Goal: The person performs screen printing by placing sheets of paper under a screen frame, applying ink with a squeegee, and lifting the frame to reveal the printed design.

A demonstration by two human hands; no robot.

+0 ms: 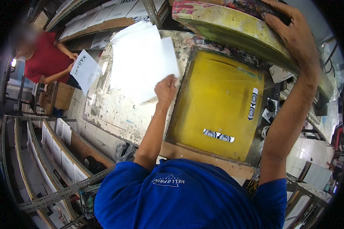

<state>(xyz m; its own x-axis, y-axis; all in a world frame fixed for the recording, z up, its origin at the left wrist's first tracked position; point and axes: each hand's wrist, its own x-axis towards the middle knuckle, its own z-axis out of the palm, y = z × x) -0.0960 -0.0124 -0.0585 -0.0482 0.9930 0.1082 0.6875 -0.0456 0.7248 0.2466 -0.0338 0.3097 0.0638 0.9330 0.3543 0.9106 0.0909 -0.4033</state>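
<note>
My left hand (166, 89) is closed in a pinch at the near corner of a white sheet (168, 57). This sheet lies at the right side of a loose pile of white sheets (133, 63) on a paint-stained table (103, 108). High on the right, my right hand (292, 32) grips the upper edge of a raised screen-printing frame (233, 28), its wood smeared with yellow and pink ink. Below the frame, a flat yellow printing bed (218, 103) carries two small strips with black-and-white round prints, one upright at the right and one near the front.
At the left, a person in a red shirt (42, 57) holds a printed white sheet (86, 70). Metal shelving with sheets (63, 152) stands at the lower left, and another loaded rack (99, 21) is behind the table. Small scraps (271, 110) lie along the bed's right side.
</note>
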